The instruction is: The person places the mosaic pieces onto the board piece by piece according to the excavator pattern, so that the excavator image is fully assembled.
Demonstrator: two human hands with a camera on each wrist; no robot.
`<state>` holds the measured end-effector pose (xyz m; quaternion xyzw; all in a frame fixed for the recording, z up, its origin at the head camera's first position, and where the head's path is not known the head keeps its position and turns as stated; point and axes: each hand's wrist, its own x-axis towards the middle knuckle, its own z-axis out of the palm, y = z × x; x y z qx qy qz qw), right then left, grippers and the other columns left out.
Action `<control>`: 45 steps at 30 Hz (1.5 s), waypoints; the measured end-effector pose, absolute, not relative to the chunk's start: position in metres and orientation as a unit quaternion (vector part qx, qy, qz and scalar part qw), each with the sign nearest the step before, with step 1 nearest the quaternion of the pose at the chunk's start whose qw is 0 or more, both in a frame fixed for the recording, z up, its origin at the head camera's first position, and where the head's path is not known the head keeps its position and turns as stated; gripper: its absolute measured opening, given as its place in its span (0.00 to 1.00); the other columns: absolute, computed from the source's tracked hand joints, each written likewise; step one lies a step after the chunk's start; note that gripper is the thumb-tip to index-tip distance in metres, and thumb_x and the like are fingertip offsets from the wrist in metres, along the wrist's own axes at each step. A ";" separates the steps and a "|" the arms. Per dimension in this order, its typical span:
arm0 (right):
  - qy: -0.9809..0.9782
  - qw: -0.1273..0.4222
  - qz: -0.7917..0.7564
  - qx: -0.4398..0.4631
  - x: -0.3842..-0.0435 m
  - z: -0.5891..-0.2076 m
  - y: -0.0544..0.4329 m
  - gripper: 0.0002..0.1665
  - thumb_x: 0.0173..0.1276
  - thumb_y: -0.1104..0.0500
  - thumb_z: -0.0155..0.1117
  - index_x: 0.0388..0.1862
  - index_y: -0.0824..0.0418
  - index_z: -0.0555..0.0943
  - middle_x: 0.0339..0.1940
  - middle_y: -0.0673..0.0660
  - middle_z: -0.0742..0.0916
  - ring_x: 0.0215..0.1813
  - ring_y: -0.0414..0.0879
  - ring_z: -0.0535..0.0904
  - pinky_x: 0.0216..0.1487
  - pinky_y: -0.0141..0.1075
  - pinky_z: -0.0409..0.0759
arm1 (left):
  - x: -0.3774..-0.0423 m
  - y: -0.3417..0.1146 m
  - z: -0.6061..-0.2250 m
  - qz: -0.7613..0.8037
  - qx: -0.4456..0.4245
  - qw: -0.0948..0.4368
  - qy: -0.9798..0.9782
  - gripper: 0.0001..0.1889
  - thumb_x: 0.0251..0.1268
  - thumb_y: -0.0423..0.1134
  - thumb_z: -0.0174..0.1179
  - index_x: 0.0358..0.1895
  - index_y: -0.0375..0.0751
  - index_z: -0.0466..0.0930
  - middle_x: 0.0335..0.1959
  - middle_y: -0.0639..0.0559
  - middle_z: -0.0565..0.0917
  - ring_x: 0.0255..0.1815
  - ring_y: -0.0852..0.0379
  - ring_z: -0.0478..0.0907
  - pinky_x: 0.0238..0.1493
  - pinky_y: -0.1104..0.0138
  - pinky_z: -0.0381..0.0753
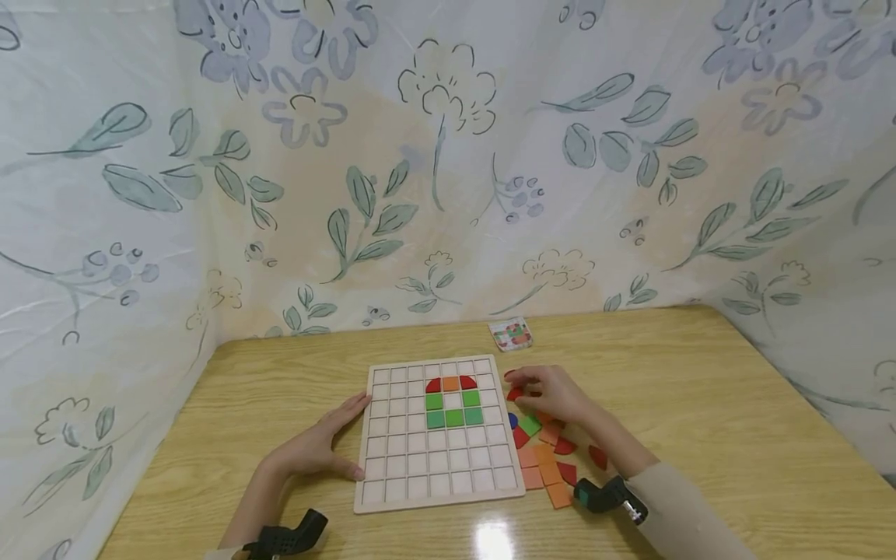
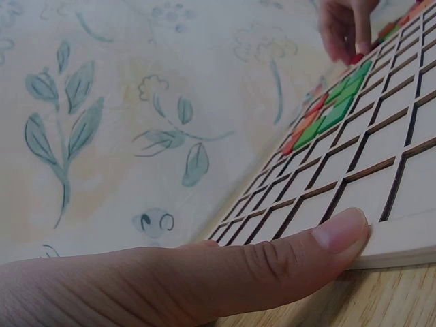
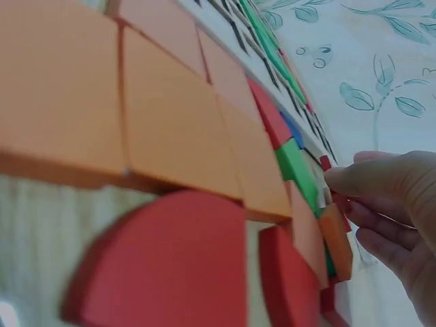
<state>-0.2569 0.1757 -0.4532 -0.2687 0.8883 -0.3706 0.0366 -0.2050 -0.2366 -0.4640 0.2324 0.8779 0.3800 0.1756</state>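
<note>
A wooden grid board lies on the table, with red, orange and green pieces set in cells of its upper right part. My left hand rests at the board's left edge, thumb and fingers spread along it. The left wrist view shows its thumb against the frame's corner. Beyond the board's right edge, my right hand pinches a small red piece between thumb and fingertips, close over the loose pieces. Part of that red piece is hidden by the fingers.
Loose flat pieces lie along the board's right side: orange squares, red quarter-rounds, a green piece and a blue piece. A printed picture card lies behind the board. Floral cloth hangs around the table.
</note>
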 end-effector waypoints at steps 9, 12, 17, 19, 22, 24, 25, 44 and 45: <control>0.887 0.001 -0.365 -0.283 -0.256 -0.447 0.170 0.20 0.56 0.65 0.68 0.49 0.65 0.80 0.38 0.55 0.85 0.43 0.49 0.80 0.50 0.46 0.78 | -0.203 -0.237 -0.465 0.380 0.237 0.173 0.877 0.59 0.38 0.52 0.73 0.74 0.43 0.45 0.74 0.40 0.42 0.72 0.33 0.37 0.62 0.34 0.43; 0.885 -0.003 -0.367 -0.285 -0.255 -0.445 0.163 0.21 0.55 0.64 0.69 0.49 0.64 0.80 0.37 0.54 0.85 0.43 0.50 0.80 0.49 0.47 0.78 | -0.202 -0.237 -0.466 0.380 0.237 0.173 0.877 0.59 0.38 0.53 0.73 0.74 0.44 0.45 0.74 0.40 0.43 0.72 0.34 0.37 0.62 0.35 0.44; 0.878 0.008 -0.388 -0.280 -0.254 -0.445 0.145 0.21 0.55 0.62 0.69 0.49 0.61 0.80 0.37 0.51 0.85 0.42 0.48 0.79 0.48 0.46 0.78 | -0.202 -0.237 -0.466 0.380 0.237 0.171 0.878 0.59 0.38 0.53 0.73 0.74 0.45 0.45 0.74 0.41 0.43 0.72 0.34 0.37 0.62 0.35 0.44; 0.875 0.011 -0.391 -0.287 -0.253 -0.446 0.137 0.21 0.55 0.62 0.69 0.49 0.61 0.80 0.37 0.50 0.86 0.43 0.47 0.79 0.49 0.46 0.77 | -0.202 -0.238 -0.466 0.380 0.238 0.171 0.877 0.59 0.38 0.53 0.73 0.74 0.44 0.45 0.74 0.40 0.43 0.72 0.34 0.37 0.62 0.34 0.43; 0.866 0.014 -0.394 -0.307 -0.254 -0.449 0.126 0.20 0.56 0.62 0.69 0.49 0.62 0.80 0.39 0.52 0.86 0.44 0.45 0.80 0.52 0.46 0.76 | -0.202 -0.238 -0.467 0.379 0.238 0.172 0.877 0.59 0.39 0.53 0.73 0.74 0.44 0.44 0.74 0.41 0.43 0.72 0.34 0.37 0.62 0.34 0.43; 0.862 0.017 -0.392 -0.321 -0.255 -0.450 0.120 0.19 0.56 0.63 0.68 0.49 0.62 0.80 0.41 0.53 0.86 0.45 0.46 0.80 0.52 0.45 0.76 | -0.202 -0.238 -0.467 0.380 0.238 0.174 0.877 0.59 0.39 0.53 0.73 0.74 0.45 0.44 0.75 0.41 0.42 0.72 0.34 0.36 0.62 0.34 0.43; 0.859 0.020 -0.394 -0.326 -0.255 -0.452 0.117 0.19 0.56 0.64 0.68 0.49 0.63 0.80 0.42 0.54 0.86 0.45 0.46 0.80 0.52 0.45 0.76 | -0.202 -0.238 -0.468 0.381 0.237 0.174 0.877 0.59 0.39 0.52 0.73 0.74 0.45 0.44 0.75 0.41 0.43 0.72 0.35 0.37 0.62 0.35 0.43; 0.869 0.007 -0.354 -0.345 -0.257 -0.459 0.084 0.12 0.57 0.62 0.68 0.42 0.59 0.83 0.37 0.49 0.86 0.43 0.43 0.80 0.47 0.37 0.78 | -0.206 -0.238 -0.465 0.382 0.233 0.176 0.877 0.58 0.39 0.53 0.73 0.74 0.47 0.45 0.75 0.43 0.42 0.73 0.36 0.36 0.63 0.35 0.44; 0.869 0.008 -0.353 -0.346 -0.257 -0.459 0.084 0.12 0.58 0.62 0.68 0.42 0.59 0.83 0.36 0.49 0.86 0.43 0.43 0.80 0.47 0.37 0.78 | -0.206 -0.238 -0.465 0.382 0.233 0.176 0.877 0.58 0.39 0.53 0.73 0.74 0.47 0.45 0.75 0.43 0.42 0.73 0.36 0.36 0.63 0.35 0.44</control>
